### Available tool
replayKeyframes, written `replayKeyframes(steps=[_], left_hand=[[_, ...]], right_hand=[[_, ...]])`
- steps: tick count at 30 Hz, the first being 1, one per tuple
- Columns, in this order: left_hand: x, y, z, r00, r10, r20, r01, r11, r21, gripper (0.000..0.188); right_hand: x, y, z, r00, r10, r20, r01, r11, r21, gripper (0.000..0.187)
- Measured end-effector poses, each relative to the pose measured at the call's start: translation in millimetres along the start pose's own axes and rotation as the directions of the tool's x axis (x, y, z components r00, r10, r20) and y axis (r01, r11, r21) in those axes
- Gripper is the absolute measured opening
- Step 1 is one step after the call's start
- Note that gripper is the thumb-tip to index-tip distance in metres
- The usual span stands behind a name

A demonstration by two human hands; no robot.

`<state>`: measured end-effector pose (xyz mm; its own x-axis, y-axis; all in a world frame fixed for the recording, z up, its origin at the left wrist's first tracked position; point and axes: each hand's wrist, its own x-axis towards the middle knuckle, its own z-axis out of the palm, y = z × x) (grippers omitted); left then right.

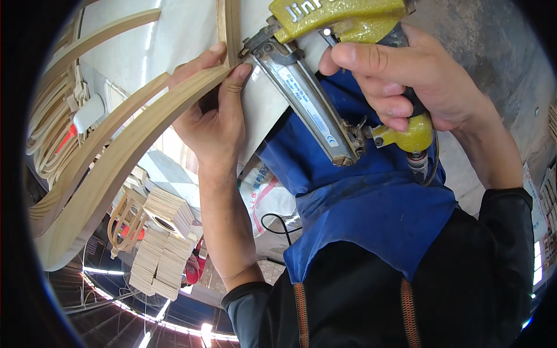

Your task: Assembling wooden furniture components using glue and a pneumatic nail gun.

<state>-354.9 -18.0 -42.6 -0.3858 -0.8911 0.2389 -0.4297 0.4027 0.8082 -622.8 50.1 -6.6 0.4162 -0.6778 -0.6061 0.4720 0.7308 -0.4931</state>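
Observation:
My right hand is wrapped round the handle of a yellow pneumatic nail gun, its index finger by the trigger. The gun's nose meets, or nearly meets, the corner where a curved wooden chair-like part joins a straight wooden strip. At that joint my left hand is closed, thumb and fingers pinching the end of the curved wood. A second curved branch runs beside the first toward the lower left. The gun's silver magazine slants down toward my blue apron. Whether the nose touches the wood I cannot tell.
Under the wood lies a white work surface, with another curved wooden piece at upper left. Stacks of cut wooden parts stand at lower left. A printed white sack and a black hose are below the surface's edge.

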Motion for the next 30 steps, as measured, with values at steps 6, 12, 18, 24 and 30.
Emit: replayKeyframes(steps=[6, 12, 18, 24, 30], left_hand=[[1.2, -2.4, -0.2, 1.000, 0.020, 0.001, -0.020, 1.000, -0.005, 0.036], [0.7, -1.7, 0.1, 1.000, 0.023, 0.000, -0.023, 0.999, -0.046, 0.036], [0.0, -0.9, 0.8, 1.000, 0.008, 0.007, -0.008, 1.000, -0.009, 0.038], [-2.3, 1.2, -2.5, 0.997, -0.060, 0.043, 0.059, 0.998, 0.022, 0.039], [-2.5, 8.6, -3.8, 0.984, -0.173, 0.033, 0.175, 0.984, -0.044, 0.036]], right_hand=[[3.1, 6.8, -5.3, 0.995, -0.068, 0.073, 0.062, 0.995, 0.075, 0.041], [5.2, 8.9, -5.0, 0.994, -0.064, 0.089, 0.055, 0.993, 0.108, 0.041], [-3.4, 9.0, -3.7, 0.996, -0.084, -0.033, 0.080, 0.991, -0.104, 0.043], [-5.4, 2.3, -5.1, 0.992, -0.125, 0.033, 0.127, 0.990, -0.059, 0.041], [-28.6, -25.3, -10.6, 0.964, -0.262, 0.037, 0.263, 0.931, -0.252, 0.035]])
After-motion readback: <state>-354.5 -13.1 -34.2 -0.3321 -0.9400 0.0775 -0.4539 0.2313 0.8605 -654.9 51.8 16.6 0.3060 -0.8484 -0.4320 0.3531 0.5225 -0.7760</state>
